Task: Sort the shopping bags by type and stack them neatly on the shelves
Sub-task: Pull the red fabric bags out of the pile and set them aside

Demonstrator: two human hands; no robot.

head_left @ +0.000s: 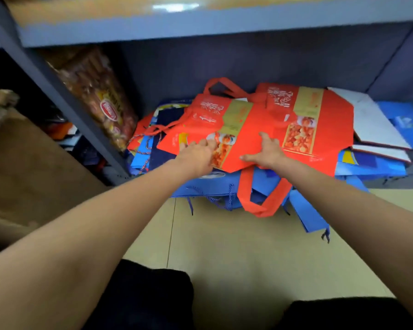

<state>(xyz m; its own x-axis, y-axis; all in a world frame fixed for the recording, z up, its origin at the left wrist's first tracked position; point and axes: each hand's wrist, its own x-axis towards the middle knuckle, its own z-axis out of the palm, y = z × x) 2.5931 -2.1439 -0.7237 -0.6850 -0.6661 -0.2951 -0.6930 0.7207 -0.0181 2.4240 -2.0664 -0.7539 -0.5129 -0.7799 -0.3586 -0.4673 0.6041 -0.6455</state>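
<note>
Flat red fabric shopping bags with gold bands and food pictures lie on top of a pile on the bottom shelf. A red handle loop hangs over the shelf's front edge. Under them lie blue paper bags with cord handles, some sticking out over the floor. My left hand rests on the near left part of the top red bag, fingers forward. My right hand lies spread on the bag's near edge, thumb out to the left. Whether either hand pinches the bag is hidden.
White and blue flat bags are stacked at the right of the same shelf. A grey upright post stands at the left, with a packet of snacks behind it. A grey shelf board runs overhead. Beige floor tiles lie below.
</note>
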